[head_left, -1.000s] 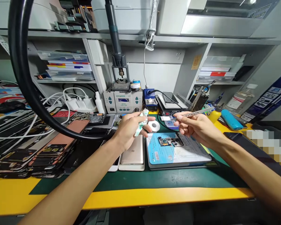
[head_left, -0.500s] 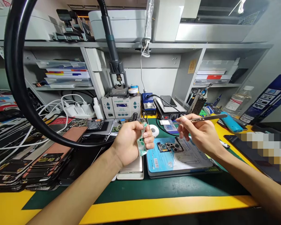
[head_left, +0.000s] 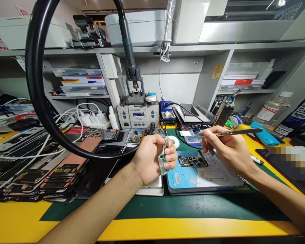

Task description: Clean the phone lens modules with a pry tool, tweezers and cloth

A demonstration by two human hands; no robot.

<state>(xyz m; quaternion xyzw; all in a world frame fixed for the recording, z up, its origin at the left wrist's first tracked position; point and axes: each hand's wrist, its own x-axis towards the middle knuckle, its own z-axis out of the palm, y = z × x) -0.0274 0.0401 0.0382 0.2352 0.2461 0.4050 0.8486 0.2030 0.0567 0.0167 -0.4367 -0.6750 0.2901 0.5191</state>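
Observation:
My left hand [head_left: 154,157] is closed around a crumpled, thin white-and-green piece, perhaps a wrapper or film [head_left: 163,165], whose lower end hangs out below the fingers. In my right hand [head_left: 225,150] is a pair of tweezers [head_left: 240,132], held like a pen with the dark rear end pointing right. The tips are partly hidden by the fingers. Below and between the hands, a phone camera module assembly [head_left: 192,159] with several lenses rests on a blue and grey box [head_left: 185,184]. A white roll [head_left: 173,142] stands just behind my left hand.
Stacks of phone parts [head_left: 71,166] and white cables cover the left side. A black hose [head_left: 35,74] loops across the left foreground. Behind stands a hot-air rework station [head_left: 138,117]. A bottle [head_left: 274,108] and a dark tablet-like panel [head_left: 289,173] are on the right.
The view has turned slightly, so the whole scene sits farther right in the picture. Both hands keep their grips and have hardly moved against the bench.

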